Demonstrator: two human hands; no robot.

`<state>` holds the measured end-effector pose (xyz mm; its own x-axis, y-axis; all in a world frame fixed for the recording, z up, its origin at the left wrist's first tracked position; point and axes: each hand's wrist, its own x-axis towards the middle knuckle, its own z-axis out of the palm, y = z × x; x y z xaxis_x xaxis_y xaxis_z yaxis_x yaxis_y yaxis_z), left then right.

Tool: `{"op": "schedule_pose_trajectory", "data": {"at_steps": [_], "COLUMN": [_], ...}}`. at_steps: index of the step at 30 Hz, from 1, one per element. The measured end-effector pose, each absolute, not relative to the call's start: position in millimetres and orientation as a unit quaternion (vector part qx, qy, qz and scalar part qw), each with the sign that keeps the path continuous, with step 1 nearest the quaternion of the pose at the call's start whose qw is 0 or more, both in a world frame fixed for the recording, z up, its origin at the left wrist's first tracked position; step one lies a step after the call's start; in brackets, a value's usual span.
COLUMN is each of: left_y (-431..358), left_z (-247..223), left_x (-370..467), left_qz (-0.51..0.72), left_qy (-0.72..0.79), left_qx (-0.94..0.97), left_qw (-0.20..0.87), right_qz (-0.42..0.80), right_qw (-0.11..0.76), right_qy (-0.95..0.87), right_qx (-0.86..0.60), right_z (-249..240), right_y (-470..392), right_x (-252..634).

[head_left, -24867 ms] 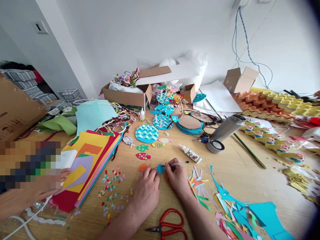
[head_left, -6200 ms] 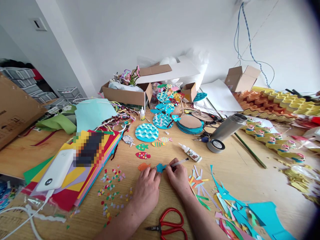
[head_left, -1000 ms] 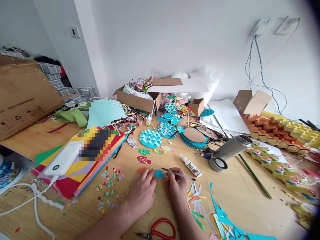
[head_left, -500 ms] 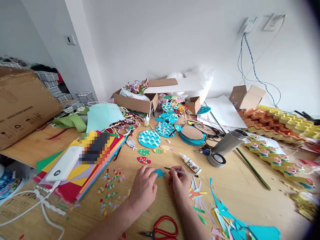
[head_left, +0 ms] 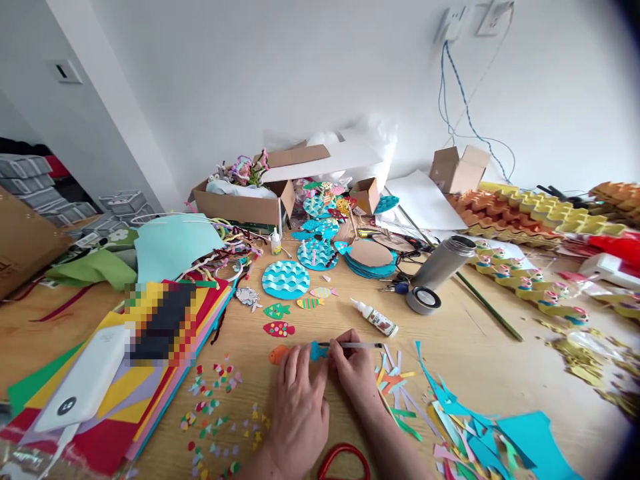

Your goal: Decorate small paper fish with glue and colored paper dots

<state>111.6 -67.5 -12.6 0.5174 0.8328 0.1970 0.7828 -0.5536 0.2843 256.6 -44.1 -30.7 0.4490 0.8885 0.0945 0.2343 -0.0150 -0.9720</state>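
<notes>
A small blue paper fish (head_left: 318, 351) lies on the wooden table between my hands. My right hand (head_left: 354, 363) is closed round a thin pen (head_left: 367, 345), its dark tip over the blue fish. My left hand (head_left: 301, 400) lies palm down with fingers spread, fingertips at the fish's left side. An orange paper fish (head_left: 277, 354) shows just beyond the left fingers. Behind them lie a red dotted fish (head_left: 279, 329), a green fish (head_left: 277, 311) and striped fish (head_left: 311, 303). A white glue bottle (head_left: 377, 319) lies on its side behind my right hand.
Red-handled scissors (head_left: 345, 457) lie at the front edge. Paper confetti (head_left: 215, 407) is at left, blue and coloured scraps (head_left: 480, 433) at right. A steel flask (head_left: 443, 261), blue wavy disc (head_left: 286, 279), coloured paper stack (head_left: 165, 393) and white power bank (head_left: 85, 380) surround the work area.
The view has shifted to the right. My left hand has turned flatter beside the blue fish, and the orange fish now shows. The pen tip has come over the blue fish.
</notes>
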Motion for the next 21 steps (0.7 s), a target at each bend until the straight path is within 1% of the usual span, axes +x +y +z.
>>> {"op": "schedule_pose_trajectory", "data": {"at_steps": [6, 15, 21], "left_y": [-67.4, -67.0, -67.1], "left_z": [-14.8, -14.8, -12.8], "left_x": [109.7, 110.5, 111.5], "left_qz": [0.150, 0.151, 0.147], "left_qy": [0.485, 0.486, 0.484], "left_qx": [0.858, 0.858, 0.860], "left_qw": [0.075, 0.069, 0.065], "right_qz": [0.278, 0.272, 0.275], "right_qw": [0.539, 0.515, 0.514], "right_qy": [-0.454, -0.457, -0.449], "right_qx": [-0.653, -0.672, -0.677], "right_z": [-32.7, -22.2, -23.7], "right_y": [-44.0, -44.3, -43.4], "right_x": [255.5, 254.1, 254.3]}}
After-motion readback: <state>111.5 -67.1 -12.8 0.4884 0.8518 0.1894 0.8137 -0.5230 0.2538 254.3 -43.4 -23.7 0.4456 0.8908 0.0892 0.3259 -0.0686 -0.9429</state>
